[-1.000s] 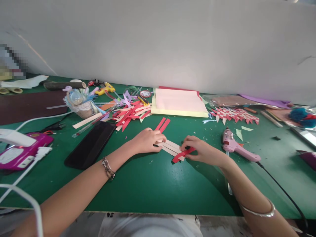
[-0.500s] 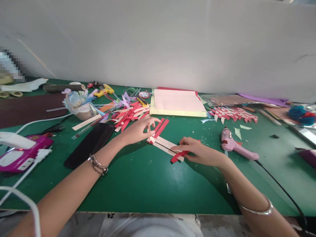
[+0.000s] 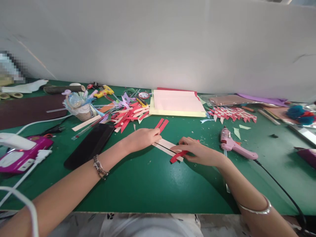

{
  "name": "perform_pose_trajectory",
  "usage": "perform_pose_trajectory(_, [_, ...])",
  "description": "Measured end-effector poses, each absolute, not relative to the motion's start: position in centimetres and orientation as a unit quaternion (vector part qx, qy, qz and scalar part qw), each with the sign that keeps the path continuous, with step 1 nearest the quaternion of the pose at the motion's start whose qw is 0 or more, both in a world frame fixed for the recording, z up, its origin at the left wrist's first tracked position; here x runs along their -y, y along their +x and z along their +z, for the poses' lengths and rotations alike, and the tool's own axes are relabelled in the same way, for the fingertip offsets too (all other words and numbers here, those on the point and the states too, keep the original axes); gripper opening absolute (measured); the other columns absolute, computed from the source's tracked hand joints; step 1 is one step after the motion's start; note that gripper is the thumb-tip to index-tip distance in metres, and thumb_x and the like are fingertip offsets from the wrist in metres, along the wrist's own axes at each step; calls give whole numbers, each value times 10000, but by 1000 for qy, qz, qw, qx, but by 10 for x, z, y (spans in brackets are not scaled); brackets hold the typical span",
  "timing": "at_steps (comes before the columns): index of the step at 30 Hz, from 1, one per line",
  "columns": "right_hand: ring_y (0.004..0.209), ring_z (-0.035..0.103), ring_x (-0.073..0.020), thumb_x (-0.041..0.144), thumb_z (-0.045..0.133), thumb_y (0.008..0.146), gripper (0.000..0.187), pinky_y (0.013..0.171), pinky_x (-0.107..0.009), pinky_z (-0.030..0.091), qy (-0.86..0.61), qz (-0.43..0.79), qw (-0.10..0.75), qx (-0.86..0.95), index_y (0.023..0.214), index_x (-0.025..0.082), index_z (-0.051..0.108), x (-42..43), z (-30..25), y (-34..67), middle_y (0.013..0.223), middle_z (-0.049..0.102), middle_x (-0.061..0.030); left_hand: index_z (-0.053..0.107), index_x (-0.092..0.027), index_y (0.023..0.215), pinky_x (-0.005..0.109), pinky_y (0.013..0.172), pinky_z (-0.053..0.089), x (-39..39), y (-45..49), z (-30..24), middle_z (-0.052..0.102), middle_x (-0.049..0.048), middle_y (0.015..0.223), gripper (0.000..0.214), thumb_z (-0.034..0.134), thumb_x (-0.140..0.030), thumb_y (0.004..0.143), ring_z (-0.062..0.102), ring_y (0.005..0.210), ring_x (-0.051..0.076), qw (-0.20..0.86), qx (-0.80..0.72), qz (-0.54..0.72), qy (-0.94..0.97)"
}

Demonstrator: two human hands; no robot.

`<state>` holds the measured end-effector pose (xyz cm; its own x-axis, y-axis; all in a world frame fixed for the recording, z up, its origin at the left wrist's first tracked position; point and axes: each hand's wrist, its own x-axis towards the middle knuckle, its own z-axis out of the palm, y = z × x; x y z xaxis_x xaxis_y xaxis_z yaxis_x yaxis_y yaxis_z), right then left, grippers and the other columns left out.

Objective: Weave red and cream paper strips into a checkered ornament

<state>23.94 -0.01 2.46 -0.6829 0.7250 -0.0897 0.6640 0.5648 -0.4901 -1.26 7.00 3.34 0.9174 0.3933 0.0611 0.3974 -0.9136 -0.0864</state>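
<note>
Pale strips [image 3: 165, 146]: lying flat at the dial's centre on the green table [image 3: 158, 187]. Red pair [image 3: 162, 125]: projecting toward twelve. Crossing red strip [image 3: 178, 156]: lying at four. Left hand [image 3: 145, 136]: resting at ten, fingers bunched over the strips' end; pinching or pressing, cannot tell. Right hand [image 3: 195, 149]: sitting at three, bent fingers gripping the crossing red strip. Handling, presumably: weighing little, creasing easily, sliding readily; best holding flat by the ends.

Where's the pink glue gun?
In the head view, the pink glue gun lies on the green table right of the right hand, on the near side of the pale green scraps.
</note>
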Motion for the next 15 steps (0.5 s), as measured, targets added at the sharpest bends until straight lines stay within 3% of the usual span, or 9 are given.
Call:
perform_pose_trajectory(4, [930,453,-191,153,459,805,469,804,-343,400,-403,255,68,876,1250,300,465,0,25,239,1008,495,-64,564,-157,900,231,540,371,-68,-9,27,536,45,876,225,348,-220,903,535,700,133,-9,206,-46,-977])
perform_pose_trajectory(9, [927,454,-195,153,457,797,451,808,-347,401,-404,250,71,877,1228,283,482,0,23,239,1014,493,-68,568,-152,909,256,580,382,-69,-10,20,533,47,857,157,454,-253,873,542,707,155,16,208,-54,-976])
perform_pose_trajectory(15, [944,454,-196,143,465,787,431,822,-350,397,-411,250,64,875,1199,263,505,-1,23,240,1027,485,-70,542,-194,1025,199,561,383,-70,-6,14,553,17,946,196,482,-285,862,586,750,125,-143,227,-54,-962])
